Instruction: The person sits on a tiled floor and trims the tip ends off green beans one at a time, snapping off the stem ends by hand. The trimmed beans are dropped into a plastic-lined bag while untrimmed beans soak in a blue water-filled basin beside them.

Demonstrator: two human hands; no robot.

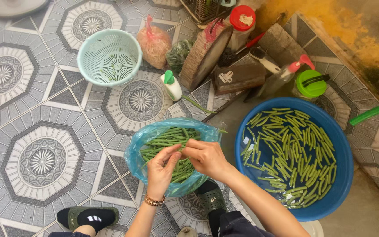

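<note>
A patterned grey-and-white tiled floor [40,109] is seen from above. Toward its far left part, a pale mint-green round plastic colander [109,57] stands upright, with a few green scraps lying inside. Just to the right of it a knotted clear plastic bag of pale sprouts [154,44] is set, and nearer the middle a small white squeeze bottle with a green cap [171,85] lies tilted on the tiles.

In the middle of the floor a crumpled light-blue plastic bag [137,153] is spread open, and a heap of long whole green beans [165,138] is held in it. Directly over this bag the two hands are brought together. The left hand [161,169], with a gold-coloured bracelet [154,202] on its wrist, is held with fingers curled and the fingertips pressed together, and the right hand [207,158] meets it with thumb and forefinger closed in the same way. A single bean appears to be pinched between the two, though it is mostly hidden by the fingers.

Below the hands, two feet in dark green sandals [95,216] over black socks are planted on the tiles.

Toward the right edge of the floor, a large round blue plastic basin [343,175] is filled with water, and many short cut green bean pieces [292,151] are floating in it. A lime-green round lid [311,83] is seen just beyond its far rim.
</note>
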